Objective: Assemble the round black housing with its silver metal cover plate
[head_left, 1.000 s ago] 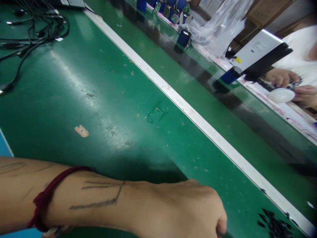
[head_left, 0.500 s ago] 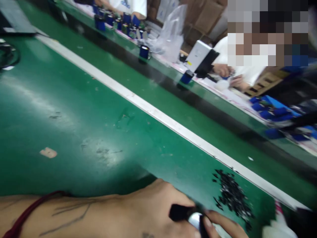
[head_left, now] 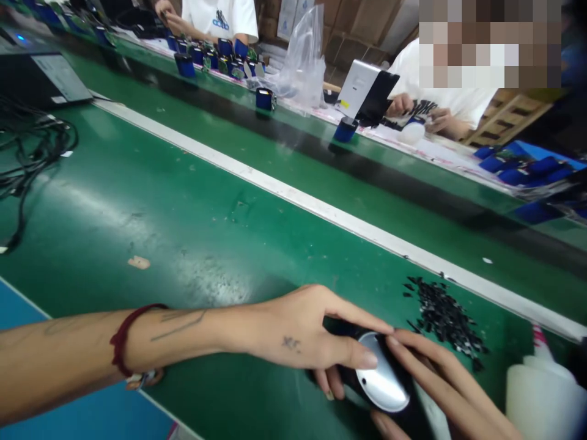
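Head view: two own hands seen at near edge of green belt (head_left: 192, 201). One black part with silver oval face (head_left: 383, 382) held between them; left hand (head_left: 302, 333) fingers closed on its top, right hand (head_left: 440, 382) fingers pressed on its side. One pile of black bits (head_left: 443, 318) just beyond, by white strip. One white bottle (head_left: 543, 397) at right edge. Against earlier frame: part more exposed, right hand further in.

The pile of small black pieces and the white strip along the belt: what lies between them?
In the head view, only bare green belt separates the pile of small black pieces from the white strip; a few stray pieces lie beside the strip.
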The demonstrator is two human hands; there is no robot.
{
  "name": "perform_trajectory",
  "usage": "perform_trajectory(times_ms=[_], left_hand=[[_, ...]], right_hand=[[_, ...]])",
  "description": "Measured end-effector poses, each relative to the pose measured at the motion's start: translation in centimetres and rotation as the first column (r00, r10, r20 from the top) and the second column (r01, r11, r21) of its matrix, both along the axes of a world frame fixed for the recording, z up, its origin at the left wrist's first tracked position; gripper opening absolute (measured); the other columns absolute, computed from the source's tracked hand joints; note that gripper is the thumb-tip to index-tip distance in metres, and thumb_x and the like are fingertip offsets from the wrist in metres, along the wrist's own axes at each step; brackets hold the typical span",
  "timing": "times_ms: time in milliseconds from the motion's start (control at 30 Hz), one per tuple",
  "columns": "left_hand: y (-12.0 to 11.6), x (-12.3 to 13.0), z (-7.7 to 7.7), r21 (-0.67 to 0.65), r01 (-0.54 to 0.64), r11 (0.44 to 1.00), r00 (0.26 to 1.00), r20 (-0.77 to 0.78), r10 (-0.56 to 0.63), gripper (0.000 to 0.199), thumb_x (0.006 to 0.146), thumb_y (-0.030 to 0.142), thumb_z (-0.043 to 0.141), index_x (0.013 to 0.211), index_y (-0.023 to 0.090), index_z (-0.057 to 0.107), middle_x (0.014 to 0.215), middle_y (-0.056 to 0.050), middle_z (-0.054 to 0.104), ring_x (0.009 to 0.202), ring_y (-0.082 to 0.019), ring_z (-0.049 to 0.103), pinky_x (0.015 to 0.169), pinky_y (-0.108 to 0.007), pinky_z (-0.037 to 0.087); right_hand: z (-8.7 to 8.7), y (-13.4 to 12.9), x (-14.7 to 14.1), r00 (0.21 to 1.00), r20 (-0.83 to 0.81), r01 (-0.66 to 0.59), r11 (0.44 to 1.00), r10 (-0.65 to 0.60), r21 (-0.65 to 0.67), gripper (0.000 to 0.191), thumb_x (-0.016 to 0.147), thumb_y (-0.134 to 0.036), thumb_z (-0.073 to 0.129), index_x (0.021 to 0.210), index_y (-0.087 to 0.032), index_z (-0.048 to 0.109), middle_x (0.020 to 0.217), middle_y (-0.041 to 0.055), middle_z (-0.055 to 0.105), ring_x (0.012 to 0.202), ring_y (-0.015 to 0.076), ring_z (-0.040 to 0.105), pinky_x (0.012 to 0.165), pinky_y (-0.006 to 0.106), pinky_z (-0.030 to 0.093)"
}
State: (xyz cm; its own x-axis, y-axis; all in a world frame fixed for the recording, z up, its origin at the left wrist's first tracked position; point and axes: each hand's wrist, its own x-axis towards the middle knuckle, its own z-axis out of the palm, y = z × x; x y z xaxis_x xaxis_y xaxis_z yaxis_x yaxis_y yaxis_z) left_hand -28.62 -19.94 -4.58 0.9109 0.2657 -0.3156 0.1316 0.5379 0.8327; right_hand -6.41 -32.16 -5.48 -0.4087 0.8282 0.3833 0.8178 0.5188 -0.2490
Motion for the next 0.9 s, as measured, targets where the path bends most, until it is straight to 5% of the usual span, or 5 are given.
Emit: perform_trajectory(times_ms=[100, 233, 467, 667, 900], left_hand=[[0.1, 0.1, 0.2, -0.004, -0.001, 1.0, 1.0, 0.021, 0.002, 0.052, 0.084, 0.027, 0.07, 0.134, 0.027, 0.054, 0.073, -0.001, 0.067, 0.056, -0.011, 0.066, 0.061, -0.026, 0.057], [0.1, 0.2, 0.2, 0.013, -0.048, 0.999, 0.999, 0.008, 0.048, 0.063, 0.079, 0.025, 0.074, 0.137, 0.018, 0.05, 0.086, -0.009, 0.07, 0.061, -0.016, 0.069, 0.059, -0.029, 0.058], [0.2, 0.1, 0.8, 0.086, 0.022, 0.996, 0.997, -0.079, -0.016, 0.083, 0.062, 0.017, 0.086, 0.136, 0.017, 0.05, 0.064, -0.001, 0.07, 0.056, -0.014, 0.068, 0.062, -0.027, 0.058], [0.2, 0.1, 1.3, 0.155, 0.017, 0.988, 0.987, -0.164, 0.009, 0.077, 0.066, 0.02, 0.084, 0.136, 0.018, 0.051, 0.071, -0.004, 0.074, 0.061, -0.018, 0.071, 0.062, -0.028, 0.059], [0.2, 0.8, 1.8, 0.163, -0.004, 0.987, 0.973, -0.227, 0.042, 0.085, 0.068, 0.014, 0.079, 0.143, 0.01, 0.039, 0.069, -0.006, 0.074, 0.065, -0.02, 0.071, 0.063, -0.031, 0.06]], right_hand=[[0.3, -0.6, -1.0, 0.971, -0.213, 0.079, 0.989, -0.104, -0.122, 0.054, 0.083, -0.017, 0.064, 0.135, -0.02, 0.049, 0.132, 0.0068, 0.05, 0.115, 0.0157, 0.056, 0.103, 0.02, 0.041], [0.8, -1.0, -2.2, 0.904, -0.381, 0.109, 0.967, -0.193, -0.231, 0.052, 0.085, -0.019, 0.066, 0.134, -0.025, 0.049, 0.134, 0.0037, 0.051, 0.122, 0.017, 0.05, 0.107, 0.022, 0.039], [0.9, -0.5, -2.4, 0.885, -0.441, 0.075, 0.98, -0.15, -0.184, 0.054, 0.084, -0.016, 0.069, 0.133, -0.025, 0.048, 0.13, 0.0014, 0.054, 0.12, 0.0126, 0.051, 0.107, 0.02, 0.038], [1.1, -0.5, -2.2, 0.867, -0.478, 0.045, 0.979, -0.138, -0.201, 0.054, 0.085, -0.017, 0.068, 0.134, -0.026, 0.046, 0.126, 0.0044, 0.056, 0.117, 0.0181, 0.052, 0.103, 0.033, 0.043], [1.5, -0.1, -2.1, 0.84, -0.53, 0.007, 0.98, -0.115, -0.201, 0.056, 0.082, -0.014, 0.069, 0.133, -0.021, 0.046, 0.127, 0.0035, 0.055, 0.117, 0.0154, 0.05, 0.102, 0.029, 0.041]])
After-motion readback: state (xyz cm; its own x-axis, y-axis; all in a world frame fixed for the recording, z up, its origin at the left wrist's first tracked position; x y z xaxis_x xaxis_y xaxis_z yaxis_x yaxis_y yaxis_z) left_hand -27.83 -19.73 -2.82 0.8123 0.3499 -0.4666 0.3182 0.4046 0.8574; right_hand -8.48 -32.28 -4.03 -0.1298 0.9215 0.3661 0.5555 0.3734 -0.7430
